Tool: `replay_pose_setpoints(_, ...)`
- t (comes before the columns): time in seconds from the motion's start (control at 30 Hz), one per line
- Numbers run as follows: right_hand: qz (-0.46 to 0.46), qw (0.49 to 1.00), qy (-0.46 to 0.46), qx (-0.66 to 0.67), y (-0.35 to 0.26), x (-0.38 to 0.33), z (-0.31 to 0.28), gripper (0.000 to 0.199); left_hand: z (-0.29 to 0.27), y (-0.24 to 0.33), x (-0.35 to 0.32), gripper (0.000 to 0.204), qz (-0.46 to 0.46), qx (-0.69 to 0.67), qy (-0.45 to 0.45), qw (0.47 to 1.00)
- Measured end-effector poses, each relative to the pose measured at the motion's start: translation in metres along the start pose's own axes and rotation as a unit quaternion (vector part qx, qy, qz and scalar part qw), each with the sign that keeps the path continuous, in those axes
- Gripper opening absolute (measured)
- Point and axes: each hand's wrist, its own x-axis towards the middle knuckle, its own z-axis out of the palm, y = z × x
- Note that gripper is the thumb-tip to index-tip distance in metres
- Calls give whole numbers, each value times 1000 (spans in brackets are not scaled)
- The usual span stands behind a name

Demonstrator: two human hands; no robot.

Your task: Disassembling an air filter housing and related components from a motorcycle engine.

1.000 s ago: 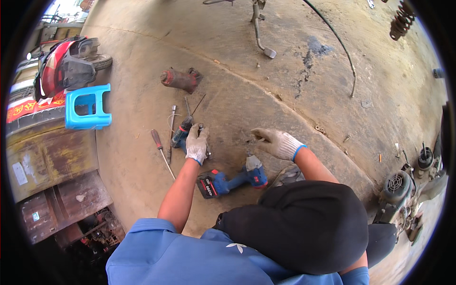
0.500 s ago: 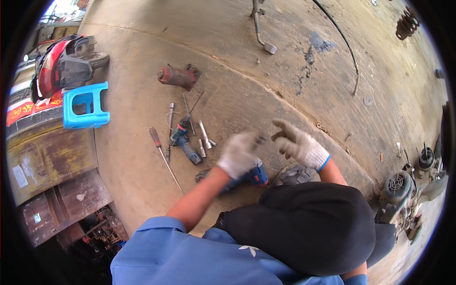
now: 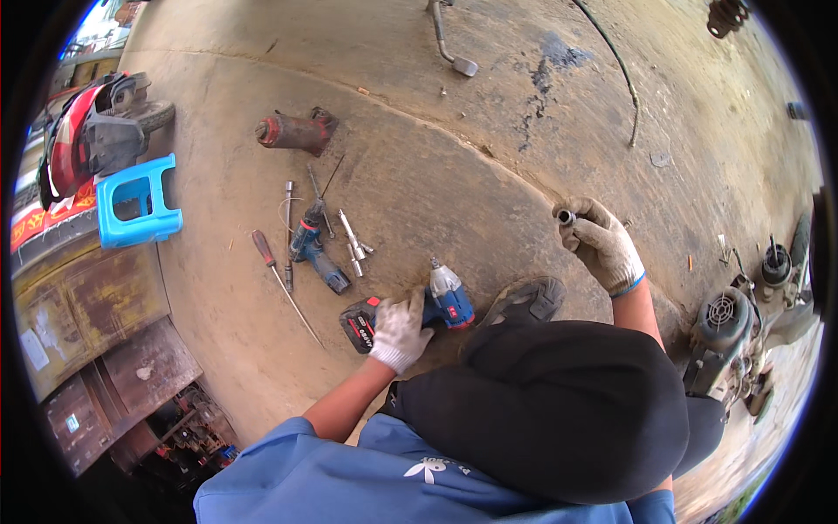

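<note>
Gripping impact wrench (image 3: pixel 436 306), left hand (image 3: pixel 399 332); right hand (image 3: pixel 601 243), socket (image 3: pixel 566 217)

Left hand (image 3: pixel 400 332) hides the impact wrench (image 3: pixel 419 310) grip.

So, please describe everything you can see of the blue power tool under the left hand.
The cordless impact wrench lies on its side on the concrete floor, beside a dark shoe. Its body is blue with a silver-grey nose pointing away from the person, and a black and red battery pack sits at the handle's end. The gloved left hand rests on the handle, covering it.
</note>
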Motion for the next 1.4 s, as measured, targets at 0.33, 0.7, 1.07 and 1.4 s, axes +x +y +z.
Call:
replay_pose_setpoints(0.33,-5,963,60,-264,-38,-31,-13,34,-33,-21,31,45,173,-77,84,978)
replay_pose_setpoints(0.7,-109,962,158,-195,-140,-178,-31,42,-145,204,190,7,314,-392,-62,862)
replay_pose_setpoints(1.07,-87,932,279,-213,-127,-298,-66,35,-141,358,164,23,456,-389,-308,739)
replay_pose_setpoints(1.4,-117,612,440,-646,-135,-350,-165,30,-111,439,156,37,314,-415,-480,707)
